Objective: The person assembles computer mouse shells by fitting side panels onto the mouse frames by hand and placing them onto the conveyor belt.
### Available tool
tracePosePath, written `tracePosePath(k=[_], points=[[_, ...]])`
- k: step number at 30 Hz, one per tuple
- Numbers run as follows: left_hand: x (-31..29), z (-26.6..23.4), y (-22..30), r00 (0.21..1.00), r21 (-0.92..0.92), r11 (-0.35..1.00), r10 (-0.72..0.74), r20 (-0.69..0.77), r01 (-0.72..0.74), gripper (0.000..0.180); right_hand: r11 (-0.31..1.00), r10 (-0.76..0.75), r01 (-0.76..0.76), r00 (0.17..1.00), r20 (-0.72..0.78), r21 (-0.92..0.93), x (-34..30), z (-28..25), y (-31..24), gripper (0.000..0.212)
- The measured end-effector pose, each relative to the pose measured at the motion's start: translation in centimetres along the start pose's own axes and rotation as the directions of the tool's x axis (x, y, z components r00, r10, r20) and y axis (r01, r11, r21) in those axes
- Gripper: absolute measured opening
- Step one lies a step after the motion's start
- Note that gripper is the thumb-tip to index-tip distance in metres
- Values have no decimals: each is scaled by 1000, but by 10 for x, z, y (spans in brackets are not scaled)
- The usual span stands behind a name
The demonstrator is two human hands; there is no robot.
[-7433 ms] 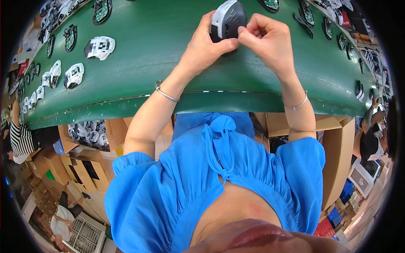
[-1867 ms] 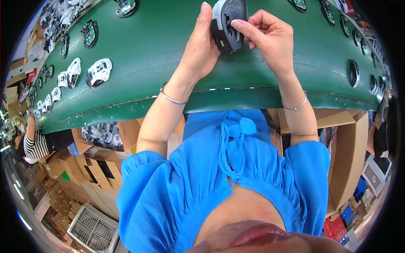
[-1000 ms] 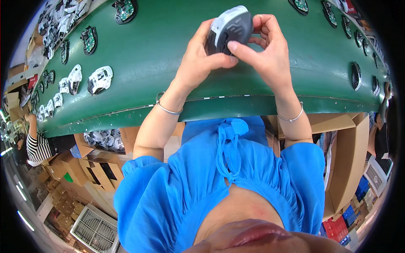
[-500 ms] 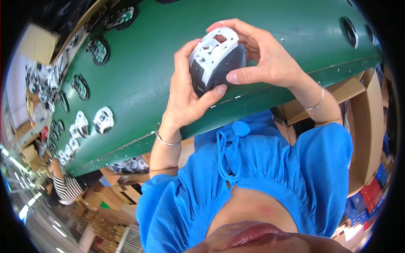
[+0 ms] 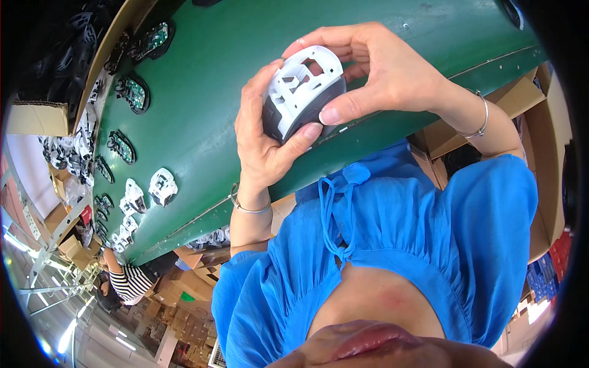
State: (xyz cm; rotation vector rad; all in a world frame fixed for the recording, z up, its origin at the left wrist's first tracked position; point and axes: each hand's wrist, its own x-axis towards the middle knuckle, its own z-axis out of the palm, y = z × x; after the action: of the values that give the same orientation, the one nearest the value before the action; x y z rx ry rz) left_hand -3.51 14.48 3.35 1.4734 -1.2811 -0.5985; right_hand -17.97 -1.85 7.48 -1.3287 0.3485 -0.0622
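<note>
Both hands (image 5: 343, 104) gripping white-and-grey plastic shell (image 5: 302, 92), possibly mouse housing

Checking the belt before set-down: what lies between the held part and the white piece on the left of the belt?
In the head view, only bare green belt lies between the held part and the white piece.

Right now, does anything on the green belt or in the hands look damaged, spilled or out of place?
Nothing stands out. Both hands, left and right, hold a grey and white plastic part above the green belt. More parts and circuit boards lie spaced out along the belt; none looks broken or spilled.
</note>
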Motion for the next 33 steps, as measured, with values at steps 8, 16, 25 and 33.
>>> tracePosePath(k=[8, 16, 25, 33], points=[[-4, 0, 3, 998, 6, 998, -66, 11, 66, 66, 998, -67, 67, 998, -21, -10, 7, -2, 15, 56], [5, -7, 2, 945, -136, 936, -317, 83, 326, 74, 1000, -14, 15, 999, -41, 24, 30, -15, 1, 37], [3, -30, 11, 908, 88, 920, -391, 149, 382, 61, 736, -169, 180, 982, 81, -652, 34, -6, -11, 72], [17, -46, 14, 891, 305, 925, -324, 318, 228, 65, 595, -89, 213, 976, 200, -775, 47, -11, -14, 60]])
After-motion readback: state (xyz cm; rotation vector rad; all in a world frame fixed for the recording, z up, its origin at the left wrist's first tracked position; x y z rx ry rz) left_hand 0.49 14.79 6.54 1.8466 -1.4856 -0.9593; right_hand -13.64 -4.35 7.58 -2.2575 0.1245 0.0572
